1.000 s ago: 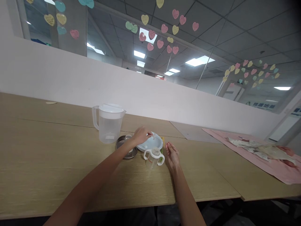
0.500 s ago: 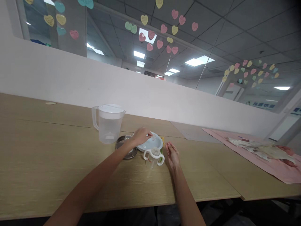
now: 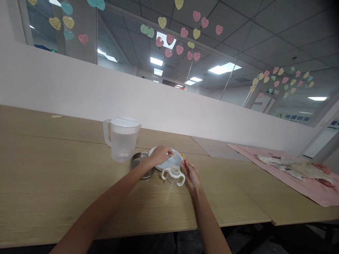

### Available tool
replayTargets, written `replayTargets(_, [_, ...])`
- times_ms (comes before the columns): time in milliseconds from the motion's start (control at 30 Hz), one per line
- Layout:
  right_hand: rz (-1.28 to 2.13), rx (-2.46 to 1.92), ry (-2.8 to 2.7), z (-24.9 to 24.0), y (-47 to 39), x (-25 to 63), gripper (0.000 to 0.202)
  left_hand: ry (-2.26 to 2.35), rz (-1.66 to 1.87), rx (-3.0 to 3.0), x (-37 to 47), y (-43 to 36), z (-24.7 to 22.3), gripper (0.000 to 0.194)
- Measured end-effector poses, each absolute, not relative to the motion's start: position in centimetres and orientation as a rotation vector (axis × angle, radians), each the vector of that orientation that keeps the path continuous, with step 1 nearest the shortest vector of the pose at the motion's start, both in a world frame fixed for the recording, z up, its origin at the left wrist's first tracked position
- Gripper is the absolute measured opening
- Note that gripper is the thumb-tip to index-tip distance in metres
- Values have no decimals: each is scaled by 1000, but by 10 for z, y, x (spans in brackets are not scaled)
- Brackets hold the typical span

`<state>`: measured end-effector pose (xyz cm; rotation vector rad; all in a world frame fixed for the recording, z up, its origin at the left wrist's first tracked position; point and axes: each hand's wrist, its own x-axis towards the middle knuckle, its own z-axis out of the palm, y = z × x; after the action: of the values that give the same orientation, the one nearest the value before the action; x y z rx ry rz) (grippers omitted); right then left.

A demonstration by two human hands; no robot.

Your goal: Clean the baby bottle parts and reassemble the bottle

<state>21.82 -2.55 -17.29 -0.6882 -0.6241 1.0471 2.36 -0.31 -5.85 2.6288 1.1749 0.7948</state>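
Observation:
Over the pale blue bowl, my left hand pinches a small clear piece, too small to make out further. My right hand is at the bowl's right edge with thumb and fingers drawn together. Its fingertips are beside a yellow and green thing, mostly hidden; what they hold, if anything, I cannot make out. In front of the bowl stands a clear baby bottle with a white two-handled ring, uncapped. Left of it, partly under my left forearm, is a round metal dish with a clear dome-shaped cap.
A lidded plastic pitcher of clear liquid stands behind the metal dish. Farther right, a grey mat and a pink cloth bearing a clothed baby doll lie on the wooden table. A white wall runs behind.
My right hand has moved left and slightly inward, its fingertips now by the bowl's edge and the yellow thing. My left hand has shifted slightly right with the clear piece.

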Motion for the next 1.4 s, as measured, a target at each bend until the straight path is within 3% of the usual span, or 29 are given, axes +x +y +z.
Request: replayTargets(1400, [1096, -729, -680, -175, -22, 216, 31, 1004, 791, 2683, 28, -10, -61, 20])
